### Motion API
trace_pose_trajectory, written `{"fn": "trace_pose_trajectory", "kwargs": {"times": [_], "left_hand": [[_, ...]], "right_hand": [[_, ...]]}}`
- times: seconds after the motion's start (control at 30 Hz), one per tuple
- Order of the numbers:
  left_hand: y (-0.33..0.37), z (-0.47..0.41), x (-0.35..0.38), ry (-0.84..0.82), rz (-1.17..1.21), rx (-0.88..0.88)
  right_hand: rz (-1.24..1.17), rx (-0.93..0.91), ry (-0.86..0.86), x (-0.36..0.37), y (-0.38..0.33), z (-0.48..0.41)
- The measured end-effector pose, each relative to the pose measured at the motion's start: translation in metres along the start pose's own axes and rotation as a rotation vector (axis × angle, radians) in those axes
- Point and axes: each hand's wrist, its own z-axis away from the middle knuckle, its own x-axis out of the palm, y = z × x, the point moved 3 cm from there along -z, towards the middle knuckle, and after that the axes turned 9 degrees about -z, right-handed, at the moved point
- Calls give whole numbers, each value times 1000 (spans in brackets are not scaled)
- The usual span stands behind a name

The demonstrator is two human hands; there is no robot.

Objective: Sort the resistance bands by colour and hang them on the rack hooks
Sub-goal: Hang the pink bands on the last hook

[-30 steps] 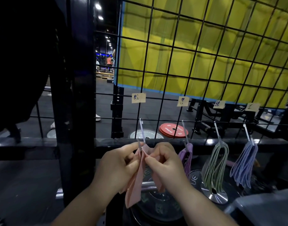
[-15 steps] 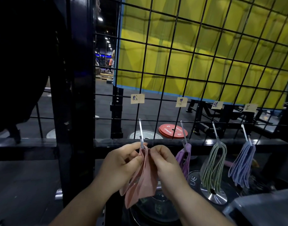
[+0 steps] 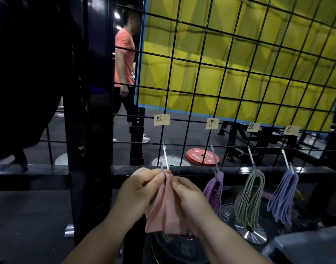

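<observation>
Both hands, left (image 3: 139, 189) and right (image 3: 190, 197), pinched the pink bands (image 3: 166, 210) at the hook (image 3: 165, 159); a loop missing the tip could slip free.

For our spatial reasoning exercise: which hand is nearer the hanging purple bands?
Right. The right hand is just beside the purple bands, on their left; the left hand is farther left, across the pink bands both hands hold.

A single head view looks forward and down, close to the hands (image 3: 142, 195) at the rack (image 3: 230, 115).
</observation>
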Motion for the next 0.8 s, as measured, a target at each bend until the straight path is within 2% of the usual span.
{"fn": "trace_pose_trajectory", "kwargs": {"times": [0.17,0.3,0.4,0.47,0.6,0.8], "left_hand": [[1,-4,7,-5,321,-165],[-3,-10,8,14,359,-237],[-3,-13,8,13,354,-249],[-3,-13,7,19,348,-244],[-2,-13,7,50,324,-238],[-2,-14,8,60,359,-230]], "right_hand": [[50,31,35,-3,4,-4],[79,61,38,-6,5,-6],[154,56,-21,-2,-2,0],[263,18,-66,0,-7,2],[751,-143,67,-7,-8,-5],[1042,-321,183,-12,-24,-8]]}}
